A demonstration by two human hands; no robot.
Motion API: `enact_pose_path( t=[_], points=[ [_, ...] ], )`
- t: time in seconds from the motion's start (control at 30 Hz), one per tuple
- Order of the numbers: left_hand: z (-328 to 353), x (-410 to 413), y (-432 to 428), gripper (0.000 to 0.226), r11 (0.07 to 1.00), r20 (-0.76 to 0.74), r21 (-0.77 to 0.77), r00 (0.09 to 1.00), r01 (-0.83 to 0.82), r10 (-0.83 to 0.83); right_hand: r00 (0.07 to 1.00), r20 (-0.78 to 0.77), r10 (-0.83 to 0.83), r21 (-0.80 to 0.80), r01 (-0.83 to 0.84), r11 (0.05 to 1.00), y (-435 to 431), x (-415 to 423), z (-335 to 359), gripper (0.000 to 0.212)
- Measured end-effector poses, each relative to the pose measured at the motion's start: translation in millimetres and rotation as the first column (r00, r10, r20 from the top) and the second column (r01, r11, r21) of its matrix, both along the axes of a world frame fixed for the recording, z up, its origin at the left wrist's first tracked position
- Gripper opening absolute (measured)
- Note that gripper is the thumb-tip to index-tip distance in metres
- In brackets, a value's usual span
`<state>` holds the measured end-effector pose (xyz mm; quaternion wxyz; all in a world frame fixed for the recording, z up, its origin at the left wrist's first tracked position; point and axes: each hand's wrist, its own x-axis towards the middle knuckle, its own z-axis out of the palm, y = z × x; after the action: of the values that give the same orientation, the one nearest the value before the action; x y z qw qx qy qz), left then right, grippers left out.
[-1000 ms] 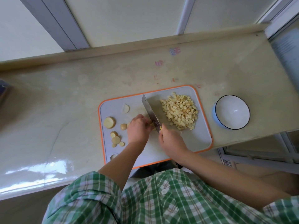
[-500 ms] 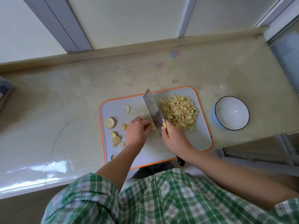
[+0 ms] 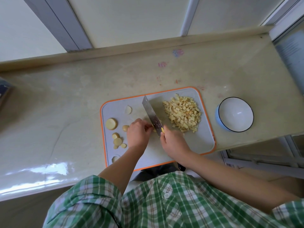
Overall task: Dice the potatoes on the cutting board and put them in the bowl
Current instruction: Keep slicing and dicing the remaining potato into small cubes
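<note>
Shirt (image 3: 164, 203), green plaid, nearest. Right hand (image 3: 172, 143) grasping the knife (image 3: 152, 116) by its handle, blade angled over cutting board (image 3: 197, 142). Left hand (image 3: 139, 132), fingers curled on potato piece (image 3: 154, 130) against the blade. Potato slices (image 3: 111, 123) on board's left side; diced pile (image 3: 182, 112) on its right. Bowl (image 3: 235, 114) just beside board, on counter (image 3: 65, 96).

A grey plastic cutting board with an orange rim (image 3: 197, 142) is lying on the pale beige stone counter (image 3: 65, 104). The right grip (image 3: 172, 142) is clutching a broad steel cleaver (image 3: 152, 115), its blade angling across the board's middle. The left grip (image 3: 139, 132) is holding down a small, mostly hidden potato piece (image 3: 154, 129) just left of the blade. Pale yellow potato cubes (image 3: 182, 114) are sitting heaped on the board's right; round potato slices (image 3: 111, 123) are lying on its left. A white dark-rimmed bowl (image 3: 235, 114) is standing just right of the board.
</note>
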<state>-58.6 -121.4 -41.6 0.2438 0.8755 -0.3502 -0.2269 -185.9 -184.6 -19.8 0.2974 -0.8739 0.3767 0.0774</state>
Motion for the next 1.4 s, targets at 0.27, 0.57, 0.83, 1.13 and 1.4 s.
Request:
enact_pose_path(
  t=[0.27,0.57,0.83,1.13,1.4],
  points=[
    [-2,1,0,0.007,0.999,0.016,0.037,0.999,0.028,-0.028,1.000,0.006,-0.017,-0.013,0.017,1.000,2,5,-6,0.019],
    [-2,6,12,0.013,0.999,0.086,-0.005,0.995,0.054,-0.053,0.986,0.084,-0.145,0.122,0.134,0.983,-17,-3,1,0.020],
    [2,0,15,0.018,0.997,0.135,0.059,0.990,0.043,-0.051,0.989,0.114,-0.093,0.127,0.078,0.989,-3,-2,11,0.019],
    [0,0,11,0.015,0.973,0.234,0.182,0.955,0.142,-0.183,0.988,0.123,-0.094,0.134,0.077,0.988,3,-8,8,0.020],
    [-2,0,19,0.014,0.992,0.200,0.118,0.977,0.046,-0.069,0.998,0.070,-0.008,0.050,0.005,0.999,5,-4,-1,0.021]
  ],
)
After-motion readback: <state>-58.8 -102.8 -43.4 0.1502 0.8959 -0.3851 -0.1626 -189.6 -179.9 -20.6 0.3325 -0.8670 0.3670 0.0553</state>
